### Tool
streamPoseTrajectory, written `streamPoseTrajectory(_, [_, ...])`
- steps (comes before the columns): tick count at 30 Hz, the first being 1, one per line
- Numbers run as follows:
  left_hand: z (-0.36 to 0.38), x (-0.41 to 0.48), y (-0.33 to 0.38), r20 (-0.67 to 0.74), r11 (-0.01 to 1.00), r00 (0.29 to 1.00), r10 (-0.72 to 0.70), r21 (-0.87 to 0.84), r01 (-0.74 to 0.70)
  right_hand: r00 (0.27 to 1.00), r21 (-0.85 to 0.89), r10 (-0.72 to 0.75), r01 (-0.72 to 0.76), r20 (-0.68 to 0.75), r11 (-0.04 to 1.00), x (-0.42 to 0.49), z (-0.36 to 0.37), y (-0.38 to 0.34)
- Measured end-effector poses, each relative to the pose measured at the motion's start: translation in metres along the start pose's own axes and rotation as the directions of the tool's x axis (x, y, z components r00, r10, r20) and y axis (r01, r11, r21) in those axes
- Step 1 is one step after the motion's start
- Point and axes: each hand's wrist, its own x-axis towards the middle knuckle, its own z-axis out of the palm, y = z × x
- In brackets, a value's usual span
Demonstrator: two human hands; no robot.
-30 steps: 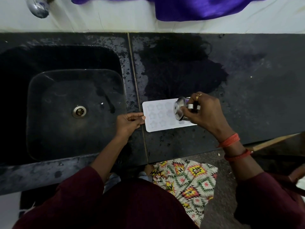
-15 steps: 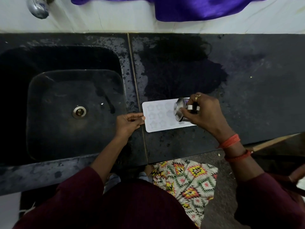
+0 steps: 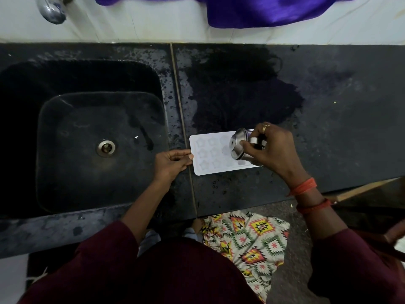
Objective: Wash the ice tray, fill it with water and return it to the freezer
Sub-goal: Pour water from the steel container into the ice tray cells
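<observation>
Hardly anything has moved since a second ago: the small steel cup with a handle (image 3: 238, 145) sits over the same right-hand part of the white plastic ice tray with star-shaped moulds (image 3: 210, 154), perhaps tipped a shade further. I count this as the filling step. My right hand (image 3: 269, 148) is curled round the cup's handle and holds it on its side, base turned toward the left, mouth hidden under the hand, so I can't see a stream. My left hand (image 3: 171, 162) pinches the tray's left short edge and steadies it. The tray lies flat on the black stone counter (image 3: 328, 128), just right of the dark sink (image 3: 98, 150), below a wet patch (image 3: 236, 99). Washing looks done, judging by that. I can't tell which moulds hold water. The freezer trip is left.
</observation>
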Motion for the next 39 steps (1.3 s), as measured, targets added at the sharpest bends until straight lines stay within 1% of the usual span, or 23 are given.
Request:
streamPoseTrajectory(6, [0.001,-0.001,0.001,-0.003,1.000,1.000,0.007,0.003,-0.006,0.997,0.103,0.061,-0.057,-0.037,0.993,0.002,-0.001,0.001])
streamPoseTrajectory(17, [0.001,0.000,0.000,-0.003,1.000,1.000,0.008,0.003,-0.008,0.997,0.023,-0.062,0.063,-0.041,0.998,0.007,0.007,0.004])
streamPoseTrajectory(39, [0.002,0.001,0.000,-0.003,1.000,1.000,-0.002,-0.005,0.002,0.991,-0.017,-0.128,0.127,-0.032,0.992,0.017,0.010,0.004])
